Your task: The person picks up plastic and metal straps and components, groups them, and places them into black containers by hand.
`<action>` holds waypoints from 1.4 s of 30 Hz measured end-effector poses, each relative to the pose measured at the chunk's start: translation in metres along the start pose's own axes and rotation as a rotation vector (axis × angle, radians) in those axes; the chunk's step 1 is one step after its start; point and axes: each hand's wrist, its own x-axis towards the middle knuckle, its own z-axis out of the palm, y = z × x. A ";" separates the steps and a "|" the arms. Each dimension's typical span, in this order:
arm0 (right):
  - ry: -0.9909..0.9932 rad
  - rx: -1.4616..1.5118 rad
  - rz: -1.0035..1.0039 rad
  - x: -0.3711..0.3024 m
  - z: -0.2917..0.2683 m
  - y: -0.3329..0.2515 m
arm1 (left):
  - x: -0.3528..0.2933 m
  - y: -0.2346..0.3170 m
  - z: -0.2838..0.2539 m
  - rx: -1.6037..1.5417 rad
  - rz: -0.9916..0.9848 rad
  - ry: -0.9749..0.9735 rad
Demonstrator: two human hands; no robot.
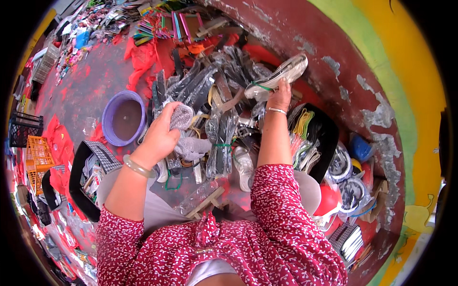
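1. The pale shoe [286, 71] is up in the air at the upper right of centre, between the heap and the peeling wall. It is tilted, its right end higher, and a thin green band crosses its left part.
2. The right hand [280, 97] grips the shoe from the near side, fingers closed on it; a silver bangle [276, 110] circles that wrist.
3. The left hand [160, 131] is closed on a grey cloth [181, 117] — bunched at the fingers. A pale green bangle [139, 166] sits on this wrist.
4. Below and beyond both hands lies a heap of dark straps [219, 152], many in clear plastic; one upright bundle is tied with a green band. A second pale shoe [243, 167] lies just right of that bundle, on the near side of the heap.
5. Left of the heap stands a purple basin [106, 123]; what is inside it cannot be told.
6. To the right, a black bin [329, 133] holds yellow and pale cords [303, 124]. Nearer the person are round things in clear wrap [353, 193].
7. Farther left are a black container [76, 176] and an orange crate [39, 157] — beside red sheeting [59, 136] on the floor. The dark red wall [353, 66] with flaking paint curves along the right.
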 end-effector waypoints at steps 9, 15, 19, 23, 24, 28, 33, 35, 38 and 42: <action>-0.417 -0.247 0.323 -0.083 0.116 -0.078 | -0.002 0.012 -0.018 -0.548 0.201 0.091; -0.600 -0.349 0.586 -0.182 0.133 -0.086 | 0.003 0.024 -0.018 -0.711 0.054 -0.017; -0.582 -0.422 0.480 -0.197 0.138 -0.060 | -0.003 0.031 -0.017 -0.871 0.043 -0.064; -0.669 -0.575 0.215 -0.199 0.151 -0.052 | -0.004 0.026 -0.020 -0.952 -0.034 0.058; -0.697 -0.667 0.118 -0.197 0.152 -0.053 | -0.006 0.031 -0.021 -0.954 -0.021 0.084; -0.756 -0.873 -0.138 -0.194 0.160 -0.057 | -0.005 0.030 -0.020 -0.972 -0.023 0.159; -0.851 -0.440 0.272 -0.191 0.167 -0.060 | -0.008 0.035 -0.023 -1.037 -0.010 0.076; -0.797 -0.380 0.388 -0.196 0.170 -0.065 | -0.010 0.039 -0.025 -1.056 0.005 0.023; -0.795 -0.413 0.399 -0.194 0.168 -0.062 | -0.005 0.032 -0.024 -1.079 -0.007 -0.035; -0.807 -0.497 0.244 -0.192 0.166 -0.054 | -0.002 0.025 -0.030 -1.190 -0.082 -0.064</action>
